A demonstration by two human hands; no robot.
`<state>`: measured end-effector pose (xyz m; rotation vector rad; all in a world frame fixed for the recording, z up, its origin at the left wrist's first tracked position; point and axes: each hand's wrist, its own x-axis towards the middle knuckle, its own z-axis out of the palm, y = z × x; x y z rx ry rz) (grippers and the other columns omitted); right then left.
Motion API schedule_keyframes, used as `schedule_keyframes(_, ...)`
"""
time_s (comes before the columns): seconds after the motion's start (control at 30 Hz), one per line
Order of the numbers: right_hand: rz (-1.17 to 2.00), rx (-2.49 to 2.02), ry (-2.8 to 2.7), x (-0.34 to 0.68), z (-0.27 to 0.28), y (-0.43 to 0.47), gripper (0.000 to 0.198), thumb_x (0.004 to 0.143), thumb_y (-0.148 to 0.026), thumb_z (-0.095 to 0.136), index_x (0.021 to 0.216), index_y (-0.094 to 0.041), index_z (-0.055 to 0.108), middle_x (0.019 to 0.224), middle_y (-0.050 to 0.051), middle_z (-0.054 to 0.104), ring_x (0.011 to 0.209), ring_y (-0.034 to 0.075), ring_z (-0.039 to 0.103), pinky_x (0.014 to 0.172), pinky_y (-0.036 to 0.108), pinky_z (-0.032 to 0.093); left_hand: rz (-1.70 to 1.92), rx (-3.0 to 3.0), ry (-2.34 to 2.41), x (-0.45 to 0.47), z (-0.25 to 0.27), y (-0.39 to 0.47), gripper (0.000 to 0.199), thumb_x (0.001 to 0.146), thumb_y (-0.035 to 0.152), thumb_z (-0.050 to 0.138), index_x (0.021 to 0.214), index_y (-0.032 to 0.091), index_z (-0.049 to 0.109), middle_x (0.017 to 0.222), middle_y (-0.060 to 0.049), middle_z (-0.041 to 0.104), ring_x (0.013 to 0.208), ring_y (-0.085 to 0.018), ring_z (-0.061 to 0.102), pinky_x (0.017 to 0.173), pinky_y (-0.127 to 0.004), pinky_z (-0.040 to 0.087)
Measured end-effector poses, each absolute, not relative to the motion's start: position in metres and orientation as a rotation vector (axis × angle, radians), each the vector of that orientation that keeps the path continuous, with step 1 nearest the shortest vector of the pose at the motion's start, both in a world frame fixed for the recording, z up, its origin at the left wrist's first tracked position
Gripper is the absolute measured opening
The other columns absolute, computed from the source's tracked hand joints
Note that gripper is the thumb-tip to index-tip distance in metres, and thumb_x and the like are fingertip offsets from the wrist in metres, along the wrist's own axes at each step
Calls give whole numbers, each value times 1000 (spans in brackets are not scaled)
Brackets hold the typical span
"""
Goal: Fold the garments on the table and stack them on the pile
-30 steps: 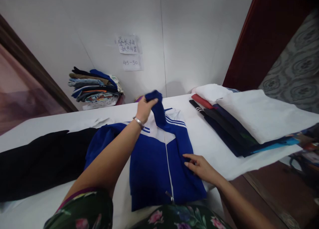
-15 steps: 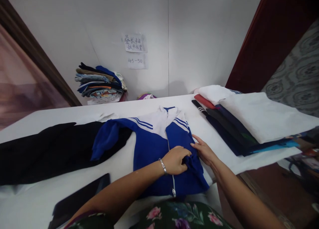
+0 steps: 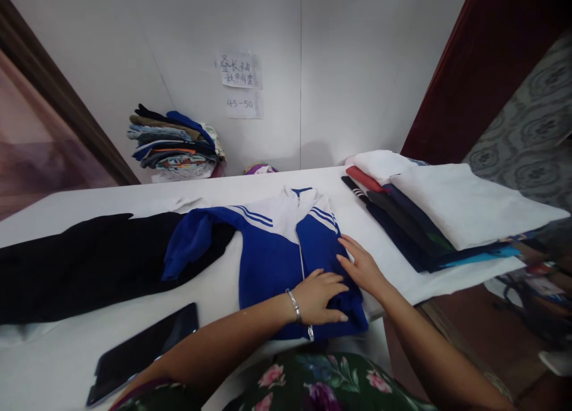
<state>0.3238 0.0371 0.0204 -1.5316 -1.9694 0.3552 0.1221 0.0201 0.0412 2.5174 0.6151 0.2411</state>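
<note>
A blue and white zip jacket lies front up on the white table, its collar pointing away from me. Its zip runs down the middle, and blue stripes cross both shoulders. One sleeve stretches out to the left over black clothing; the other is not visible as a spread sleeve. My left hand, with a silver bracelet at the wrist, rests flat on the lower front with its fingers spread. At the jacket's right side edge, my right hand touches the cloth with its fingers stretched out.
Black clothing spreads over the table's left side. A dark tablet-like device lies near the front left. Folded clothes are stacked at the back left. More garments under a white cloth lie on the right. Paper signs hang on the wall.
My left hand has let go of the bunched blue cloth and now lies spread on the jacket. The right hand stays at the side edge, and the cloth there lies flatter.
</note>
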Motion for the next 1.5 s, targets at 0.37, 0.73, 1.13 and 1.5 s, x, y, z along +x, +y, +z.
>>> schedule_keyframes(0.37,398,-1690,-2137,299,28,46,54,90,-38,42,139,-15,44,153,12,28,142,26,22,114,50,18,227,2451,695,124,28,4,69,78,61,56,135,23,47,144,-15,43,134,-34,36,110,-59,22)
schedule_keyframes(0.73,282,-1816,-2143,262,45,172,68,92,-46,38,146,-8,24,157,16,13,144,28,6,114,48,10,271,2439,730,122,8,-6,84,73,67,57,143,28,34,151,-14,32,140,-33,25,116,-55,13)
schedule_keyframes(1.13,366,-2070,-2118,282,-4,234,71,92,-59,24,144,-11,28,155,16,17,143,28,10,110,54,14,278,2440,620,119,-11,2,82,77,61,56,147,37,20,152,-12,30,142,-30,21,117,-54,11)
schedule_keyframes(1.5,290,-2032,-2192,281,9,206,54,95,-48,29,135,-15,44,150,14,31,140,30,20,108,57,19,382,2419,647,123,-6,-8,89,73,68,56,147,41,15,153,-10,29,141,-30,22,118,-53,9)
